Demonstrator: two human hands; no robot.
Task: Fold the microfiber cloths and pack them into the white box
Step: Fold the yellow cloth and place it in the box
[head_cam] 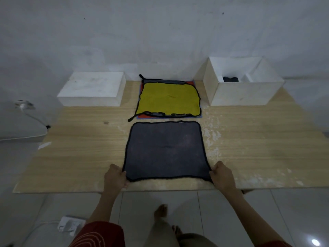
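A dark grey cloth [164, 150] is spread flat on the wooden tabletop [80, 148], close to the near edge. Its near left corner is pinched by the left hand [115, 175], with the fingers curled onto the black edge. Its near right corner is pinched the same way by the right hand [221, 173]. The near edge of the cloth is pulled a little tight between the two hands.

Just behind the grey cloth, a pile of cloths is laid flat, with a yellow cloth [169, 99] on top. Bits of red and blue cloth can be seen sticking out from under it. A small gap of bare wood is left between the pile and the grey cloth.

The open white box [245, 93] is set at the far right corner, next to the pile and against the wall. Something dark [230, 79] is seen inside it, between white parts. What it is cannot be told. A shut white box [92, 90] is set on the far left side.

Pale worn spots [211, 138] are seen on the wood to the right of the cloths.

A plug and white cord [22, 104] are seen at the left wall. A white power strip [71, 224] is laid on the tiled floor, near a bare foot [161, 211].
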